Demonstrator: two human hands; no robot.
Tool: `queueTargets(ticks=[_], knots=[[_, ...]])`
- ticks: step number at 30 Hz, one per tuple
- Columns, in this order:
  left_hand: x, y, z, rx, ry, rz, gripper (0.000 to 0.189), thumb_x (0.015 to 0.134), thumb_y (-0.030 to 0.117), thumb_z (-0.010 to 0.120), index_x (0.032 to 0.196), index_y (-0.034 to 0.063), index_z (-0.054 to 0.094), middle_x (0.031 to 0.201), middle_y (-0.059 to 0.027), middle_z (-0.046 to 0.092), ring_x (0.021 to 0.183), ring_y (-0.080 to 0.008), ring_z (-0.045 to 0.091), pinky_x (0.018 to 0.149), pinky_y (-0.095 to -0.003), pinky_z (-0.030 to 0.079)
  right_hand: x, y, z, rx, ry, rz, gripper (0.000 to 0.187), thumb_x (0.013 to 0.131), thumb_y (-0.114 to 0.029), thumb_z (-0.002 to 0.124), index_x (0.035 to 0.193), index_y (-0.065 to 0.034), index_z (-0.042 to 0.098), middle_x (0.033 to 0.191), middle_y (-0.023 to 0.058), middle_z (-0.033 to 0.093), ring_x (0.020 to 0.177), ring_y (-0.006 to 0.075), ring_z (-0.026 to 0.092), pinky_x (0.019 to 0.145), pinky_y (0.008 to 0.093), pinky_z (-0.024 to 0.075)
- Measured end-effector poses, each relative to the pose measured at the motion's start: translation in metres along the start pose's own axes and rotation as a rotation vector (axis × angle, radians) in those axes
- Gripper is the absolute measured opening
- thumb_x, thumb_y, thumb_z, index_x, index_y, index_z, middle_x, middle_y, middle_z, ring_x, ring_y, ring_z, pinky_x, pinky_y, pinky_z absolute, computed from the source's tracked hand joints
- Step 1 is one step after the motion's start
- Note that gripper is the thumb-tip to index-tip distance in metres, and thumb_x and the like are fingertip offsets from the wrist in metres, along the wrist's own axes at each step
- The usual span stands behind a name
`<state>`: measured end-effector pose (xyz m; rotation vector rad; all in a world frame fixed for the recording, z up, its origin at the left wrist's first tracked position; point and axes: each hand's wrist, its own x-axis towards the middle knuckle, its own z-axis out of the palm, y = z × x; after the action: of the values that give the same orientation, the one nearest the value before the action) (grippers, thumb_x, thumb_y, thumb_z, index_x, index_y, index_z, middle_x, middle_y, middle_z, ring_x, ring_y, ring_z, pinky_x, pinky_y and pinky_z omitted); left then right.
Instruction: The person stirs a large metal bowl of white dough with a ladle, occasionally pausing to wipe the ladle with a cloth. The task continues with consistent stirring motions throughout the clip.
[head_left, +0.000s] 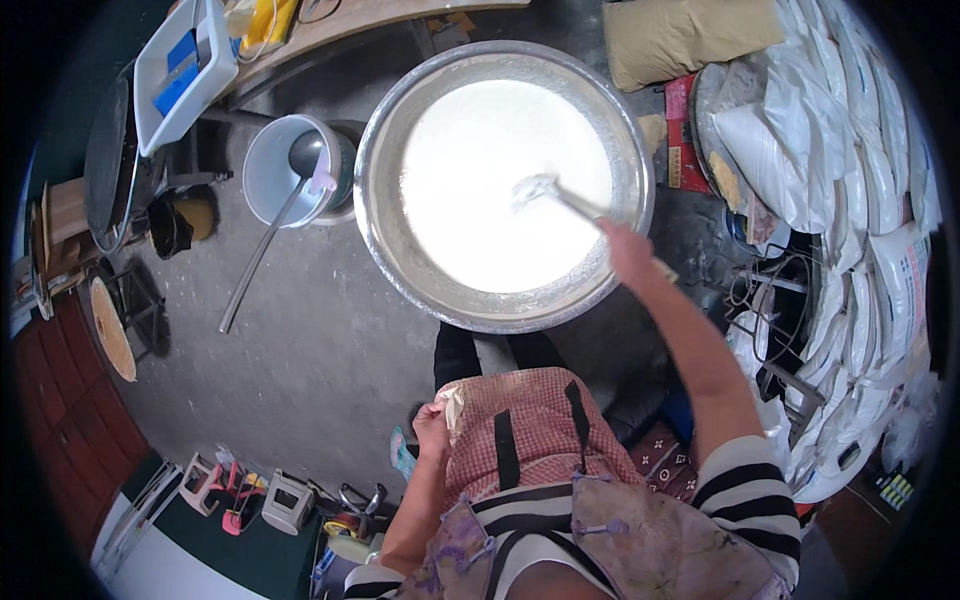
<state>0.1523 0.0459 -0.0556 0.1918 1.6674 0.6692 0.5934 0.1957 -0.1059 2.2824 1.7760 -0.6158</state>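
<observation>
A large round metal basin (390, 270) in front of me holds a smooth white liquid (480, 187). My right hand (630, 251) reaches over the basin's right rim and grips the handle of a stirring tool (574, 201). The tool's blurred, coated head meets the liquid right of the middle, so its exact form is unclear. At my lap, my left hand (431, 429) pinches a pale crumpled piece of thin material (454, 409), perhaps paper or film. It lies against the red checked apron (532, 427).
Left of the basin stands a white bucket (259, 176) with a long-handled metal ladle (262, 259). A white plastic tub (161, 75) sits at the upper left. Stacked white sacks (847, 300) line the right side; a brown paper sack (690, 37) lies behind. Small stools (289, 501) stand lower left.
</observation>
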Motion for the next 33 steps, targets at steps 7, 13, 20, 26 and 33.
queueTargets(ticks=[7, 13, 20, 26, 33], knots=[[0.008, -0.005, -0.007, -0.045, 0.006, -0.067, 0.01, 0.076, -0.004, 0.06, 0.075, 0.004, 0.053, 0.074, -0.0054, 0.06, 0.063, -0.0099, 0.056, 0.058, -0.0225, 0.047, -0.035, 0.014, -0.006, 0.114, -0.257, 0.271, 0.047, 0.079, -0.015, 0.049, 0.123, -0.0058, 0.037, 0.092, 0.0203, 0.057, 0.08, 0.0368, 0.056, 0.071, 0.0452, 0.0443], [0.012, -0.007, -0.008, -0.038, -0.023, -0.029, 0.01, 0.076, -0.003, 0.059, 0.077, 0.0046, 0.053, 0.074, -0.0067, 0.06, 0.063, -0.0129, 0.057, 0.056, -0.0244, 0.048, -0.074, -0.076, 0.025, 1.535, -0.629, 0.674, 0.02, 0.08, -0.006, 0.049, 0.099, -0.0076, 0.042, 0.058, -0.0021, 0.038, 0.042, 0.0058, 0.036, 0.035, 0.0217, 0.0324], [0.016, 0.007, -0.013, -0.011, -0.035, -0.075, 0.011, 0.075, -0.003, 0.061, 0.075, 0.0044, 0.054, 0.075, -0.0057, 0.06, 0.064, -0.0098, 0.056, 0.06, -0.0227, 0.047, -0.023, -0.133, -0.021, 1.946, -0.868, 0.5, 0.012, 0.082, -0.013, 0.05, 0.083, -0.011, 0.038, 0.06, -0.0042, 0.037, 0.045, 0.0033, 0.035, 0.038, 0.0207, 0.0314], [0.019, 0.012, -0.004, -0.023, -0.074, -0.018, 0.013, 0.074, -0.003, 0.061, 0.074, 0.006, 0.053, 0.074, -0.006, 0.06, 0.063, -0.0109, 0.056, 0.058, -0.0229, 0.047, 0.014, -0.076, -0.027, 0.694, 0.034, 0.074, 0.043, 0.078, -0.011, 0.05, 0.119, -0.0006, 0.041, 0.097, 0.021, 0.058, 0.085, 0.0314, 0.058, 0.074, 0.0364, 0.0447], [0.014, 0.021, 0.0, -0.018, -0.102, -0.07, 0.015, 0.074, -0.004, 0.061, 0.074, 0.0075, 0.052, 0.074, -0.005, 0.059, 0.065, -0.0113, 0.057, 0.06, -0.024, 0.048, -0.074, -0.085, 0.033, 1.201, -0.471, 0.643, 0.021, 0.078, -0.009, 0.049, 0.098, -0.0037, 0.043, 0.063, 0.0054, 0.047, 0.05, 0.0142, 0.049, 0.043, 0.0282, 0.0414]])
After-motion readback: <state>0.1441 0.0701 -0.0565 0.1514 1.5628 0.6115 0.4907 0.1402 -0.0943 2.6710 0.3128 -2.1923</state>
